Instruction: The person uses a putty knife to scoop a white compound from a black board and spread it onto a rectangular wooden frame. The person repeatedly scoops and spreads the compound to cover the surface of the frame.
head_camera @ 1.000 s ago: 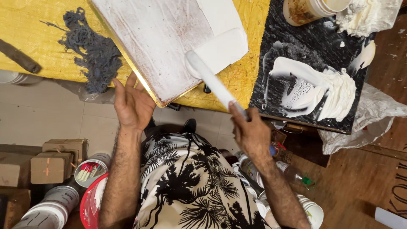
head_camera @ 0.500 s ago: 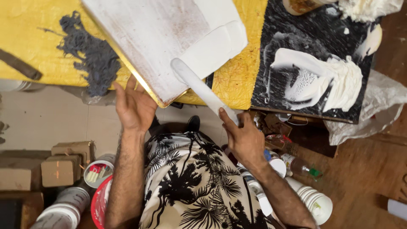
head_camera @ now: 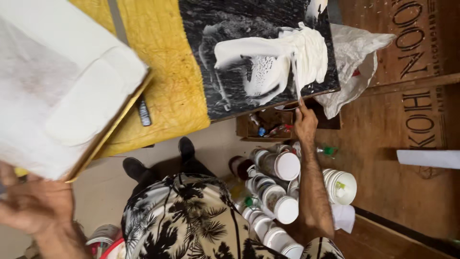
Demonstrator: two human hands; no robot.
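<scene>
Right hand [head_camera: 304, 123] is closed round the handle end of my long flat scraper [head_camera: 296, 79], blade standing edge-on in the white paste [head_camera: 306, 52] on the black mixing slab [head_camera: 239, 86], so I'm loading up rn. Left hand [head_camera: 36, 204] is down at 8 o'clock under the near corner of the white-coated board [head_camera: 57, 81], fingers curled, but it's blurry so can't tell if I'm gripping it or just propping it. Progress-wise, imo: board face is already white nearly all over, w/ one thicker smooth band near the 3 o'clock side and a thinner patchy bit toward 10 o'clock where it looks greyish-pink, so I'd guess at least one more pass there, plus smoothing. Plenty of paste left, it's a fat pile w/ a scooped-out hollow in the middle. Edges: the board's gold-coloured rim [head_camera: 112, 127] overhangs the yellow-covered table [head_camera: 167, 72] on my side, tilted. The slab's near corner also sticks out over the table edge right by my right hand, paste almost at its rim. Room's tight below: white tubs [head_camera: 287, 165] and jars crowd the floor at 5 o'clock, just by my forearm. Open floor mostly at 7 o'clock by my shoes [head_camera: 136, 169].
</scene>
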